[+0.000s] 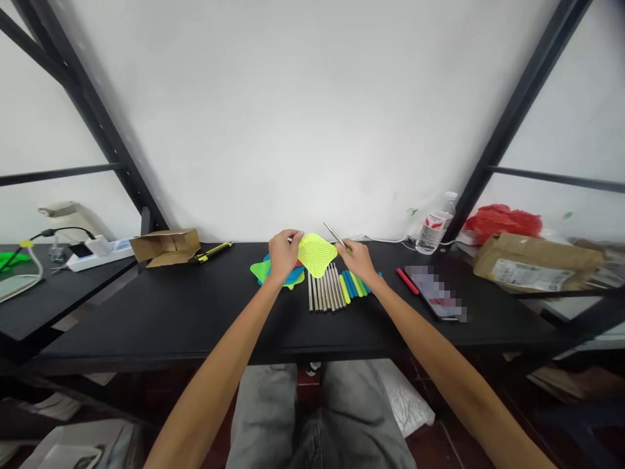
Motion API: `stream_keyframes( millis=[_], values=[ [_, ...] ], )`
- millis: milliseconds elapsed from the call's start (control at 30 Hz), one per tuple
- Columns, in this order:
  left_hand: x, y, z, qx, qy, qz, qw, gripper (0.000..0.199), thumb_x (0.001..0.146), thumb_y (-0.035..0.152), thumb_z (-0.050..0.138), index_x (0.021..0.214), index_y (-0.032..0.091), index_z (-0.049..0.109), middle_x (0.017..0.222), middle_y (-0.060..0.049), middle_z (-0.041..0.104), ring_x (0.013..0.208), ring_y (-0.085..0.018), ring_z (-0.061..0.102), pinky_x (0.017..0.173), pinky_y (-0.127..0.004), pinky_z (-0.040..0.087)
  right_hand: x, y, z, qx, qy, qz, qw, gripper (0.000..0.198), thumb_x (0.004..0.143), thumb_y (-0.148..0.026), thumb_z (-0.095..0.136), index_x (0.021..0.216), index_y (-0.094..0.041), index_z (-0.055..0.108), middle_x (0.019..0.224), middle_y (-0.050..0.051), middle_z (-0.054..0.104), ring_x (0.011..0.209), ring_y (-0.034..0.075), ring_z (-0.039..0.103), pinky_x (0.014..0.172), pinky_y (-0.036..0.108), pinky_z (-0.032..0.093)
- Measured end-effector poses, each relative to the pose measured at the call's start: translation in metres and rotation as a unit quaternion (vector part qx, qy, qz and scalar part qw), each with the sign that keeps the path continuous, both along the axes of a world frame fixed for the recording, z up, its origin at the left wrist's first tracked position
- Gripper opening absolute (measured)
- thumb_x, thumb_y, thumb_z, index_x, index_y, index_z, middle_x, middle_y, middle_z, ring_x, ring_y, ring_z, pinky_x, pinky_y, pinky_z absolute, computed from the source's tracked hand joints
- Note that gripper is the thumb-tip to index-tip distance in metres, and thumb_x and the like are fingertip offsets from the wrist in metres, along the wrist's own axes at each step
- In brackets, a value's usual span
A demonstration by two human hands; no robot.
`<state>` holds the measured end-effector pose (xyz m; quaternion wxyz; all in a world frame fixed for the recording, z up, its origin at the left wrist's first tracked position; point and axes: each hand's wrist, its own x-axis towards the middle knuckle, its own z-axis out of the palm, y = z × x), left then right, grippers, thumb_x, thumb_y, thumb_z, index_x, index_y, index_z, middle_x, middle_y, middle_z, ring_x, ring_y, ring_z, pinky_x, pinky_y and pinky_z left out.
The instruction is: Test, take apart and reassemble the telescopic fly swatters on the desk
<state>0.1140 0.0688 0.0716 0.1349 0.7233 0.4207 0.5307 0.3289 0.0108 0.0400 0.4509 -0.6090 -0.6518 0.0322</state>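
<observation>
My left hand is closed on the edge of a yellow-green perforated fly swatter head, held up above the table. My right hand is closed around a thin metal rod that slants up and left past the swatter head's right corner. Beneath my left hand lies a pile of green and blue swatter heads, partly covered by the hand. Several metal rods lie side by side below the raised head. Right of them sits a row of blue and yellow-green handle grips, partly hidden by my right wrist.
On the black table are an open cardboard box and a yellow-black cutter at left. A red pen-like stick, a phone and a water bottle stand or lie at right, near a brown package.
</observation>
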Motion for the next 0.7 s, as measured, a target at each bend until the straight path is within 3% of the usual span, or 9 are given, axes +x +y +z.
stream_keyframes(
  millis=[133,267,433,533,633,700],
  values=[
    [0.009,0.017,-0.022,-0.105,-0.155,-0.044,0.981,0.027,0.085,0.039,0.065,0.083,0.015,0.076,0.080,-0.006,0.075,0.079,-0.021,0.067,0.073,-0.030,0.050,-0.003,0.007,-0.007,-0.005,0.171,0.068,0.983,0.051,0.095,-0.060,0.041,0.098,-0.018,0.068,0.070,0.002,0.065,0.049,0.013,0.050,0.051,0.024,0.039],
    [0.016,0.019,-0.040,-0.232,-0.267,-0.156,0.922,0.031,0.078,0.045,0.072,0.088,0.015,0.074,0.075,-0.005,0.072,0.065,-0.018,0.066,0.057,-0.027,0.053,0.000,0.008,-0.015,-0.010,0.243,0.110,0.964,0.048,0.088,-0.056,0.057,0.115,-0.017,0.066,0.080,0.003,0.068,0.046,0.011,0.045,0.045,0.024,0.038],
    [0.015,0.016,-0.036,-0.297,-0.220,-0.294,0.881,0.042,0.076,0.048,0.076,0.103,0.016,0.073,0.057,0.000,0.062,0.043,-0.013,0.054,0.041,-0.023,0.044,0.004,0.006,-0.016,0.008,0.207,0.049,0.977,0.042,0.092,-0.051,0.055,0.114,-0.018,0.070,0.085,0.005,0.070,0.068,0.018,0.061,0.060,0.027,0.050],
    [0.012,0.013,-0.035,-0.322,-0.163,-0.346,0.866,0.034,0.077,0.048,0.076,0.089,0.016,0.073,0.053,0.003,0.055,0.039,-0.008,0.046,0.037,-0.020,0.034,0.000,0.006,-0.016,0.004,0.204,0.069,0.977,0.042,0.091,-0.049,0.057,0.117,-0.019,0.070,0.100,0.007,0.073,0.089,0.024,0.068,0.078,0.033,0.055],
    [0.006,0.011,-0.036,-0.325,-0.159,-0.364,0.858,0.033,0.078,0.047,0.076,0.077,0.015,0.070,0.051,0.006,0.045,0.039,-0.004,0.038,0.037,-0.018,0.028,-0.006,0.002,-0.015,-0.003,0.192,0.088,0.977,0.042,0.094,-0.048,0.054,0.123,-0.021,0.067,0.112,0.009,0.073,0.098,0.026,0.069,0.085,0.036,0.055],
    [0.001,0.012,-0.036,-0.315,-0.195,-0.344,0.863,0.034,0.078,0.048,0.076,0.080,0.015,0.069,0.052,0.006,0.044,0.039,-0.004,0.039,0.037,-0.018,0.027,-0.009,-0.003,-0.012,0.004,0.157,0.071,0.985,0.041,0.096,-0.047,0.051,0.126,-0.022,0.066,0.113,0.009,0.073,0.100,0.026,0.069,0.085,0.035,0.055]
  ],
)
